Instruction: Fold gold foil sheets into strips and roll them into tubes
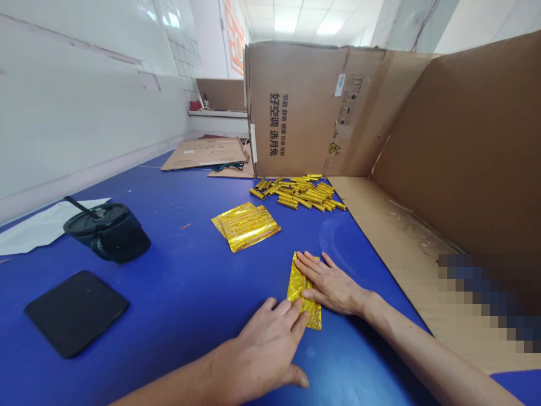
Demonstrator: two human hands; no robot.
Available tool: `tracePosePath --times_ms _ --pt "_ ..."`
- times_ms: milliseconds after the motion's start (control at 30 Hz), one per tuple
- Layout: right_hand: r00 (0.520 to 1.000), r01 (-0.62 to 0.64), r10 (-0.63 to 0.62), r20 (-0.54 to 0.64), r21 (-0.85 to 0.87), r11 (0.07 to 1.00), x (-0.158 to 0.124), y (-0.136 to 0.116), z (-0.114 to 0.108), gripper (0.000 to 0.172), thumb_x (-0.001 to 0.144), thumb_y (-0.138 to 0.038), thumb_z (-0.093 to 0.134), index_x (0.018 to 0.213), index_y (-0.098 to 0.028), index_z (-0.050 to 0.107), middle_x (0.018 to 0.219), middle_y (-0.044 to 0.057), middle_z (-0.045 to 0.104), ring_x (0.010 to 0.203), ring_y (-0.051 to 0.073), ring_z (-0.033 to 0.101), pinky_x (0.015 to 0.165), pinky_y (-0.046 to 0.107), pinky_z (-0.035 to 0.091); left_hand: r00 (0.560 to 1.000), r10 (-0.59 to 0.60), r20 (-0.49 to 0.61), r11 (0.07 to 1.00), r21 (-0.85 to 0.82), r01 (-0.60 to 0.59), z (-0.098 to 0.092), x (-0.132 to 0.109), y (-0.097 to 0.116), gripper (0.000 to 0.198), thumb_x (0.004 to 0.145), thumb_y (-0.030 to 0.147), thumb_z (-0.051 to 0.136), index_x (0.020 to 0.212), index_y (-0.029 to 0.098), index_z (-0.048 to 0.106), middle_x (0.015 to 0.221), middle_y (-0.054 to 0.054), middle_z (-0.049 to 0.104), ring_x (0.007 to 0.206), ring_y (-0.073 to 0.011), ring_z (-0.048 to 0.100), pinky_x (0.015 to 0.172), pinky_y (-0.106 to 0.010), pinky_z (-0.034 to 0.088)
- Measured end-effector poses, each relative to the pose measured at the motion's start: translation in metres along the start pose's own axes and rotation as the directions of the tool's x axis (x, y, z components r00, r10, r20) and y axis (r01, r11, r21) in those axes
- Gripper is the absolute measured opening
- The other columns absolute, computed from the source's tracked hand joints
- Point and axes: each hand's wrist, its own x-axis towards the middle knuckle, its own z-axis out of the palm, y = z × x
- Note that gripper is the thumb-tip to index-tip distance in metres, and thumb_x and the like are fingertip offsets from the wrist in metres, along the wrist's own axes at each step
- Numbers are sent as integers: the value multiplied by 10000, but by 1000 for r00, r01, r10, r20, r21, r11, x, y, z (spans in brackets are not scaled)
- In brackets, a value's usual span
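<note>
Two bare hands at a blue work table (181, 270), seen from a head-worn camera. The left hand (264, 349) and the right hand (333, 285) lie palm-down on either side of a narrow, creased strip of gold foil (303, 293), which rests flat on the table between them. Neither hand pinches or grips the strip. The fingers of both hands are extended and slightly spread, with the left fingertips (296, 316) on its lower part and the right fingertips (302, 262) across its upper part. Just beyond the hands lies a small stack of flat gold foil sheets (247, 227); farther on is a loose pile of rolled gold foil sticks (298, 193), close to the foot of an upright cardboard box panel (296, 107) printed with Chinese characters. To the left stand or lie a black lidded tumbler with a straw (107, 231), a white paper sheet (42, 228) just beside it, and a flat black rounded-square pad (76, 313) nearer the person. On the right, a brown cardboard wall (456, 158) rises beside the table — part of the lower right is pixelated. A flattened cardboard sheet (207, 153) lies at the table's far end.
</note>
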Motion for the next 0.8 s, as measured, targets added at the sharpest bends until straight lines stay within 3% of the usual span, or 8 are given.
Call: tracePosePath --times_ms 200,333,433,567,800 --pt "999 -48 48 -16 -7 999 1 -1 2 629 820 -538 260 1344 -205 155 1406 76 121 1274 228 85 1001 496 77 1000 -20 23 1000 10 19 2 0 2 772 639 625 507 1206 114 395 1242 -154 412 1080 -268 397 866 -387 307" --pt "991 -113 112 -79 -9 994 -5 -20 -3 655 812 -542 280 1337 -160 194 1400 109 129 1273 241 89 1002 504 48 999 -37 35 999 -23 38 1 0 4 768 647 609 514 1220 117 378 1184 -136 469 1052 -262 422 864 -397 318" --pt "997 -14 21 -76 86 996 -10 -44 -11 558 862 -448 229 1338 -161 186 1409 80 94 1279 184 46 1027 437 50 998 -61 28 997 -49 63 4 0 4 742 629 598 545 1182 118 429 1142 -132 504 1045 -273 432 891 -430 301" --pt "997 60 -74 35 312 948 -9 -64 -14 573 870 -460 180 1346 -144 142 1406 82 116 1275 164 77 1037 381 98 998 -67 1 994 -89 67 2 -1 5 752 596 580 590 1189 143 437 1223 -152 438 1123 -306 369 926 -453 271" --pt "992 89 -112 61 297 951 8 -44 -3 627 841 -532 200 1346 -167 130 1410 75 80 1278 180 53 1035 408 16 991 -92 101 986 -130 105 -9 -1 8 707 609 534 611 1165 124 459 1154 -148 499 1065 -289 436 907 -431 307"
